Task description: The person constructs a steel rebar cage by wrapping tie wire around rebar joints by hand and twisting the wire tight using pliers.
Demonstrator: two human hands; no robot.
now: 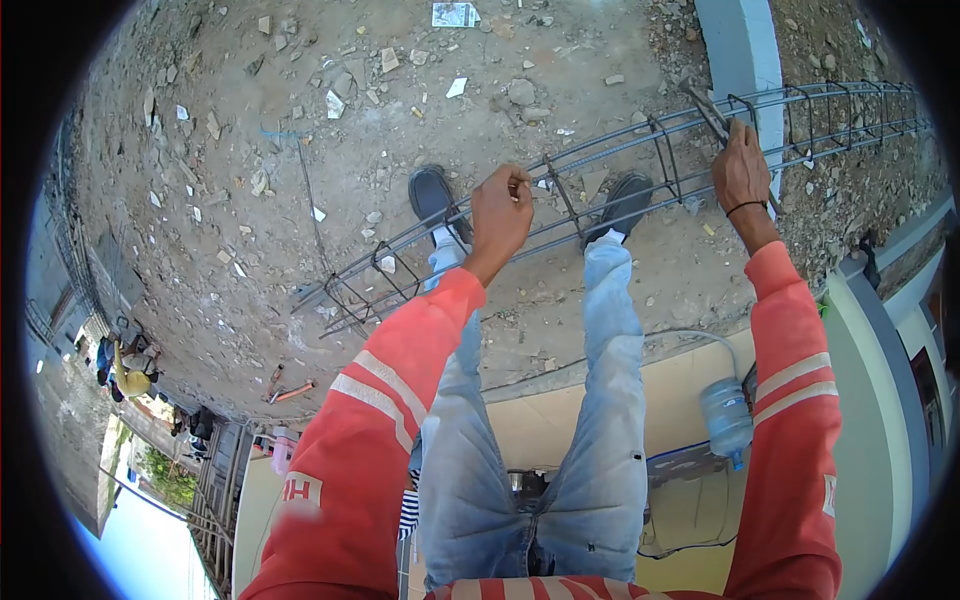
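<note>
A long rebar cage [665,160], made of parallel steel bars with dark square stirrups, runs slantwise across the view above the ground. My left hand [503,212] is over its lower bars, fingers curled and thumb against them; what they pinch, if anything, is too small to make out. My right hand [742,172] is closed around a dark metal tool that looks like pincers [708,112]. The tool lies across the bars beside a stirrup, its head pointing up and left. My shoes [432,193] stand under the cage, one on each side of my left hand.
Dirt ground with rubble and broken tile pieces [457,87] spreads around. A grey-white concrete beam [745,50] lies under the cage at upper right. A blue water jug [726,415] is near my right arm. At far left another person [132,370] sits low. An orange-handled tool [293,392] lies nearby.
</note>
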